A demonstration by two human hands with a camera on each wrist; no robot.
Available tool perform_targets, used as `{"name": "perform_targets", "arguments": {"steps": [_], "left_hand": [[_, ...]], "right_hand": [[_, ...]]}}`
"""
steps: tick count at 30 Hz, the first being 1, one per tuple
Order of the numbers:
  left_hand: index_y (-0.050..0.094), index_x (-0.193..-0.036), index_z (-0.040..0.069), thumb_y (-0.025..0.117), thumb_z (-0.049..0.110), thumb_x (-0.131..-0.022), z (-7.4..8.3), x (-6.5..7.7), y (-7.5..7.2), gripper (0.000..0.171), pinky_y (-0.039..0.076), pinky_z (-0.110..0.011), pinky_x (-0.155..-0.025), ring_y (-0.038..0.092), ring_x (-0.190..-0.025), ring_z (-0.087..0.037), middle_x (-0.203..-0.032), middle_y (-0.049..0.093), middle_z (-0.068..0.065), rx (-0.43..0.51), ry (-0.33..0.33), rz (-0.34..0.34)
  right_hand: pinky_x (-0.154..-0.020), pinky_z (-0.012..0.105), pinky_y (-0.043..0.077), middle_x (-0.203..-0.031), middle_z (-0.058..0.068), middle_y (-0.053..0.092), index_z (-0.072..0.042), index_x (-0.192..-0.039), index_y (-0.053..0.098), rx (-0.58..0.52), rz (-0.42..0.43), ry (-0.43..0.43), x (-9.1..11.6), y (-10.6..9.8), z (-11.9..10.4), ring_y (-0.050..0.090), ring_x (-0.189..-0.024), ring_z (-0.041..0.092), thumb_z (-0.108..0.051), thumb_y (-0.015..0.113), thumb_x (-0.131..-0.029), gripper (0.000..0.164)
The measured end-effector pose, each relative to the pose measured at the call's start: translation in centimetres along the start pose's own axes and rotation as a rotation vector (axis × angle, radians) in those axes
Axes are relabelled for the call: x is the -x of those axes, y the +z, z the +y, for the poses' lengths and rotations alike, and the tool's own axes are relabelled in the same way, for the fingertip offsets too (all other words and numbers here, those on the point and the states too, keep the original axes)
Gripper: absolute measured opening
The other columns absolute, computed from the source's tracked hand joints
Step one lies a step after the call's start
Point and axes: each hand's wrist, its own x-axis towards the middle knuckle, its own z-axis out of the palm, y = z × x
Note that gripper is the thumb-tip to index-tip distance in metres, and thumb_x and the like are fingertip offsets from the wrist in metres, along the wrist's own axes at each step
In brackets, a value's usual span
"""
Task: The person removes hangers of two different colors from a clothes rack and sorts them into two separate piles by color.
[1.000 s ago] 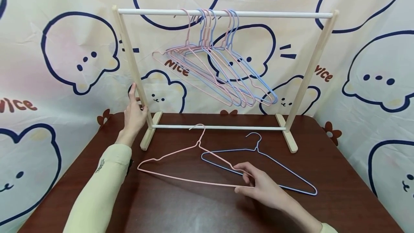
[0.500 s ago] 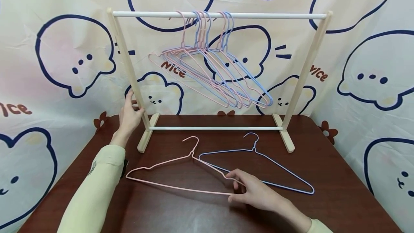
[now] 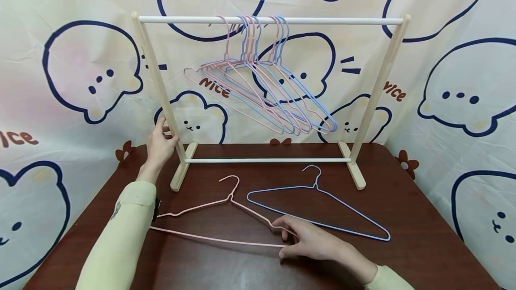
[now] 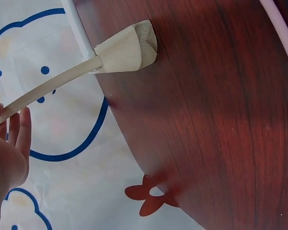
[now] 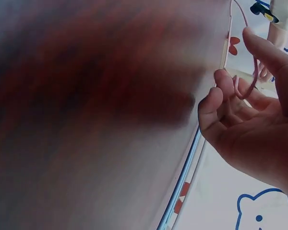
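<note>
My left hand point(image 3: 158, 149) grips the lower part of the left post point(image 3: 152, 64) of a wooden clothes rack; the left wrist view has the thumb and fingers on either side of this post point(image 4: 50, 85). My right hand point(image 3: 312, 239) holds a pink clothes hanger point(image 3: 231, 197) by its right end, between thumb and fingers. Its hook points away from me, low over the table, and my left sleeve hides its left end. In the right wrist view the pink hanger's curved end point(image 5: 253, 86) passes among the fingers. Behind the right hand a blue hanger point(image 3: 316, 185) lies flat.
Several pink and blue hangers point(image 3: 250, 61) hang bunched around the middle of the rack's white top rail point(image 3: 342, 21). The rack's feet point(image 3: 351, 167) stand near the back of the brown table point(image 3: 225, 267). A patterned cloth point(image 3: 463, 155) surrounds the table.
My right hand has drawn the pink hanger toward me and left, off its overlap with the blue one, with its hook dropping lower. The left hand keeps its grip on the post.
</note>
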Motion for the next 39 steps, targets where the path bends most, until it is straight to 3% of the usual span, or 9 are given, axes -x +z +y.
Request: {"name": "perform_targets", "arguments": {"steps": [4, 9, 15, 27, 31, 39], "left_hand": [[0.038, -0.149, 0.022, 0.060, 0.003, -0.092, 0.2, -0.1, 0.0, 0.064, 0.056, -0.057, -0.079, 0.068, -0.103, -0.044, -0.126, 0.062, -0.027, 0.001, -0.011, -0.006], [0.037, -0.151, 0.024, 0.060, 0.004, -0.093, 0.4, -0.2, 0.0, 0.065, 0.057, -0.056, -0.077, 0.068, -0.105, -0.044, -0.126, 0.062, -0.027, 0.016, -0.021, -0.015], [0.037, -0.153, 0.025, 0.060, 0.005, -0.094, 0.2, -0.1, -0.2, 0.066, 0.056, -0.056, -0.080, 0.067, -0.107, -0.044, -0.130, 0.060, -0.027, 0.017, -0.041, -0.017], [0.042, -0.152, 0.021, 0.058, 0.005, -0.095, -0.1, 0.1, -0.3, 0.061, 0.055, -0.055, -0.085, 0.066, -0.109, -0.042, -0.131, 0.060, -0.025, 0.019, -0.054, -0.008], [0.042, -0.152, 0.021, 0.058, 0.006, -0.095, 0.0, 0.2, -0.2, 0.061, 0.055, -0.055, -0.085, 0.065, -0.109, -0.043, -0.131, 0.060, -0.026, 0.017, -0.056, -0.006], [0.043, -0.152, 0.024, 0.058, 0.006, -0.095, 0.1, 0.1, -0.1, 0.061, 0.056, -0.054, -0.084, 0.066, -0.109, -0.041, -0.132, 0.061, -0.024, 0.013, -0.062, -0.009]], "right_hand": [[-0.076, 0.019, 0.047, -0.110, -0.001, 0.061, -0.013, -0.135, 0.056, 0.097, -0.001, -0.024, -0.1, 0.0, -0.2, 0.056, -0.086, 0.006, -0.031, 0.080, -0.083, 0.060], [-0.097, 0.027, 0.046, -0.128, -0.005, 0.056, -0.015, -0.135, 0.056, 0.244, 0.017, -0.026, -0.3, 0.1, -0.6, 0.055, -0.114, 0.009, -0.029, 0.081, -0.082, 0.061], [-0.100, 0.032, 0.044, -0.131, -0.009, 0.057, -0.019, -0.135, 0.056, 0.341, 0.035, -0.034, -0.3, 0.3, -0.9, 0.051, -0.118, 0.011, -0.026, 0.082, -0.080, 0.061], [-0.095, 0.038, 0.049, -0.126, 0.000, 0.060, -0.013, -0.137, 0.055, 0.354, 0.146, -0.052, -0.1, -1.7, -2.0, 0.055, -0.115, 0.019, -0.022, 0.079, -0.085, 0.058], [-0.087, 0.033, 0.052, -0.121, 0.001, 0.061, -0.013, -0.137, 0.054, 0.378, 0.243, -0.097, 0.1, -3.0, -2.4, 0.059, -0.104, 0.017, -0.020, 0.079, -0.085, 0.058], [-0.086, 0.037, 0.050, -0.112, 0.001, 0.062, -0.014, -0.135, 0.056, 0.672, 0.625, -0.259, 0.5, -6.2, -3.5, 0.055, -0.101, 0.016, -0.017, 0.085, -0.077, 0.065]]}}
